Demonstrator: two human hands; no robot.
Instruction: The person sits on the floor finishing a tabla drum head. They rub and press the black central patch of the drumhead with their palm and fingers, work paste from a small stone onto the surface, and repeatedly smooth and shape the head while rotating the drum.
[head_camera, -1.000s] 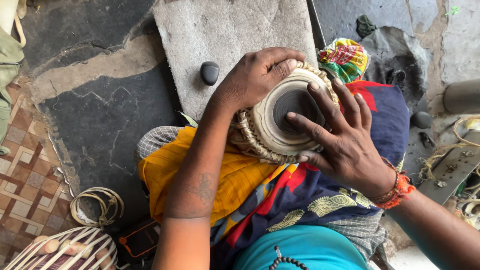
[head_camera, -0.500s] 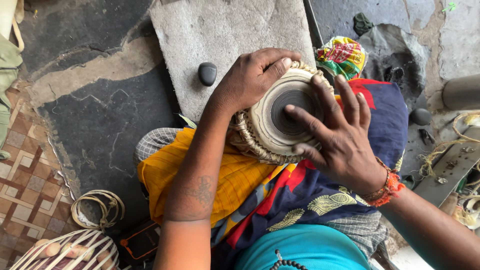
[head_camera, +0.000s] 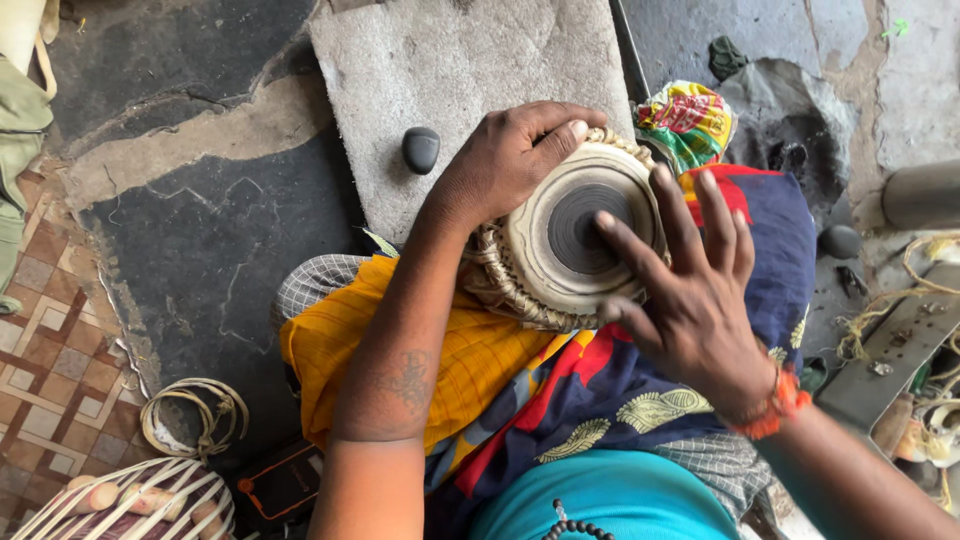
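Note:
A small hand drum (head_camera: 560, 235) with a pale skin, a black round patch in the middle and a braided rim rests on my lap, on colourful cloth (head_camera: 560, 390). My left hand (head_camera: 505, 160) grips the drum's upper left rim, thumb hooked over the top edge. My right hand (head_camera: 690, 290) lies spread over the drum's right side, fingers apart, the index fingertip touching the black patch. An orange thread is tied around my right wrist.
A grey stone slab (head_camera: 450, 70) lies beyond the drum with a smooth dark pebble (head_camera: 420, 150) on it. A coil of cord (head_camera: 190, 415) and a strapped drum body (head_camera: 130, 500) sit at lower left. Metal pieces and cord (head_camera: 900, 340) clutter the right.
My right hand has slid a little down and to the right across the drum skin, fingers spread wider. The left hand keeps its hold on the rim.

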